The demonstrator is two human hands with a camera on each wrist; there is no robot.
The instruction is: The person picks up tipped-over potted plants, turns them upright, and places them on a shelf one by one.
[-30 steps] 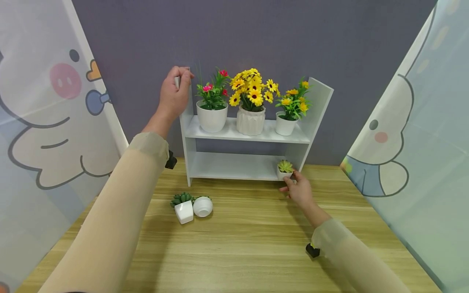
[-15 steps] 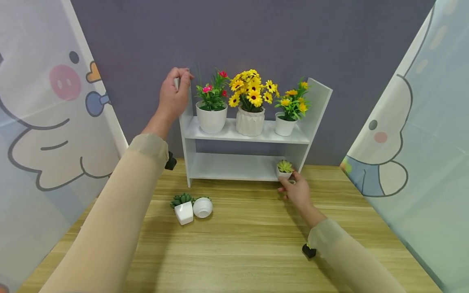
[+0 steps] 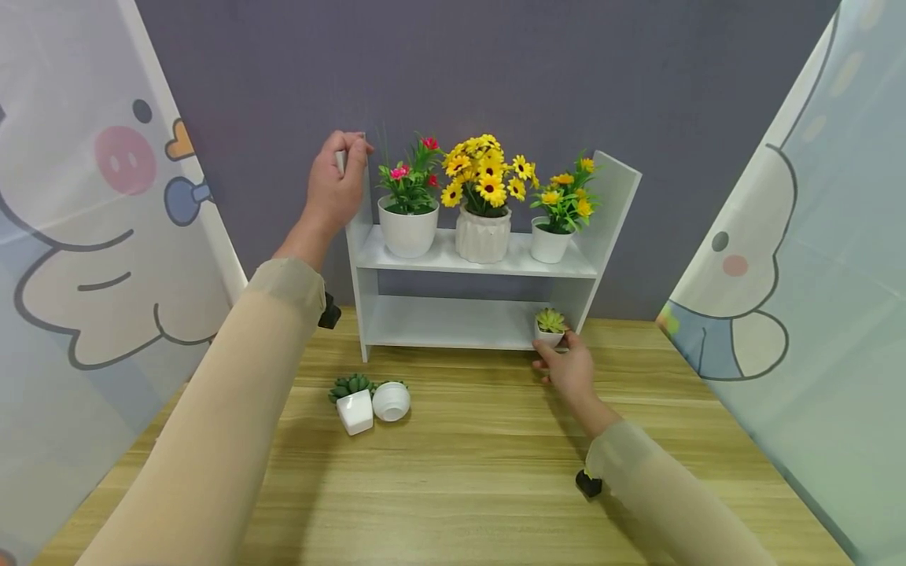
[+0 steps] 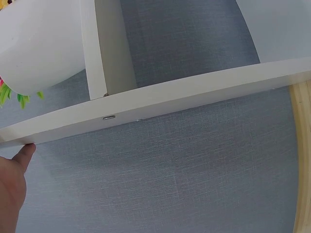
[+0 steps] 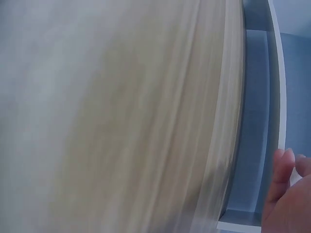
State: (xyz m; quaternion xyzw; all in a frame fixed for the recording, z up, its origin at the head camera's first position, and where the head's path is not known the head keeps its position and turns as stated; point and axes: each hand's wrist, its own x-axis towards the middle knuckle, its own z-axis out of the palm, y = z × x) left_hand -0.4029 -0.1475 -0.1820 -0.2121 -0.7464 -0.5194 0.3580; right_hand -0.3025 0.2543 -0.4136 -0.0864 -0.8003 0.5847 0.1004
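A white two-tier shelf [image 3: 453,321] stands against the grey wall. My left hand [image 3: 336,182] grips the upper end of its left side panel; in the left wrist view a fingertip [image 4: 26,151] touches that panel. At the right end of the lower board sits a small potted succulent [image 3: 550,322] in a white pot. My right hand [image 3: 573,373] holds this pot from the front and right, thumb in front and fingers at its side. In the right wrist view the hand [image 5: 291,199] hides most of the pot.
On the upper board stand potted pink flowers [image 3: 409,224], potted sunflowers [image 3: 484,236] and a potted yellow-flowered plant [image 3: 550,240]. On the wooden table [image 3: 453,472], a square-potted succulent [image 3: 356,412] and a round white pot [image 3: 392,401] lie tipped over at the left.
My right wrist and forearm have shifted slightly left, while the fingers stay at the succulent's pot. The left hand keeps its place on the side panel.
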